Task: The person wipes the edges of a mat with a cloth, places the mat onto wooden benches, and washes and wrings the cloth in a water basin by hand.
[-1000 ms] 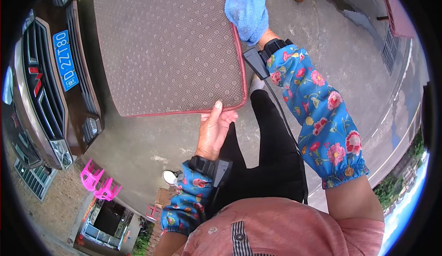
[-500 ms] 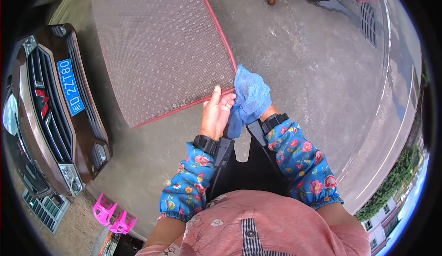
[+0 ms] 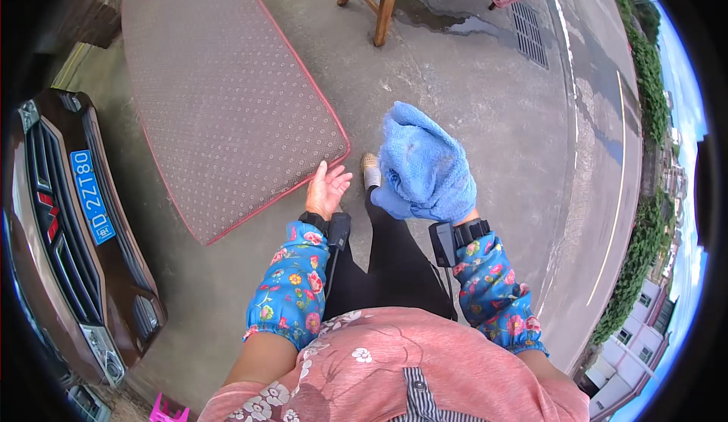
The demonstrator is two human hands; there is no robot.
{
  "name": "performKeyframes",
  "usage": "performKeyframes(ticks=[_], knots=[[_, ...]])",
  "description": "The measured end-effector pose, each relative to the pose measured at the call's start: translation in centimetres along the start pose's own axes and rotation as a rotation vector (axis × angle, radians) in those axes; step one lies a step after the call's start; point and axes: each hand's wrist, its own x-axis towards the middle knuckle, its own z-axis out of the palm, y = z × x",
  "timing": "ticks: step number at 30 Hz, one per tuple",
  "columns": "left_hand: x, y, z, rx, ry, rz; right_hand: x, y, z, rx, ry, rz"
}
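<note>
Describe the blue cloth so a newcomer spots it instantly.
Find the big red-edged brown pad, upper left. Right of it, just beyond the black right-wrist strap, is a crumpled cloth. It's fuzzy and light blue without flowers, unlike the floral blue sleeves below.

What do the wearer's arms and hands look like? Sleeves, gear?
Both sides: blue fabric sleeve covers with pink, red and yellow flowers, gathered elbow ends; black wrist straps carrying dark, boxy modules with thin cables. Left hand: no glove. Right hand: hidden.

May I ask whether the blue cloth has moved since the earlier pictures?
Yes; the blue cloth has moved right, away from the patterned pad.
</note>
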Motion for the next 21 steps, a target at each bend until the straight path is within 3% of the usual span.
performKeyframes(ticks=[4, 6, 7, 11, 15, 16, 17, 20, 21], knots=[[1.7, -0.5, -2.3, -0.051, -0.033, -0.119, 2.1, -4.7, -6.2, -0.141, 0.009, 0.108], [0.4, -0.3, -1.7, 0.043, 0.053, -0.142, 1.4, -5.4, -6.5, -0.170, 0.016, 0.135], [-0.9, -0.5, -0.7, 0.140, 0.138, -0.051, 0.2, -4.8, -5.6, -0.066, 0.052, 0.242], [-4.2, 0.5, 1.7, 0.321, 0.231, 0.001, -4.5, -2.8, -2.4, 0.366, 0.195, 0.644], [-7.7, 2.2, 6.9, 0.481, -0.331, 0.064, -4.3, -3.0, -2.6, 0.033, 0.096, 0.407], [-9.0, 2.2, 9.0, 0.482, -0.324, 0.071, -4.8, -2.6, -1.6, -0.126, 0.088, 0.396], [-10.4, 2.1, 10.9, 0.504, -0.452, 0.054, -4.9, -2.5, -1.0, -0.285, 0.081, 0.382], [-14.4, 2.9, 14.3, 0.600, -0.691, 0.051, -2.8, -4.1, -3.6, -0.100, 0.102, 0.324], [-15.5, 3.3, 15.0, 0.673, -0.809, 0.055, -3.9, -2.4, -2.5, 0.041, 0.288, 0.291]])
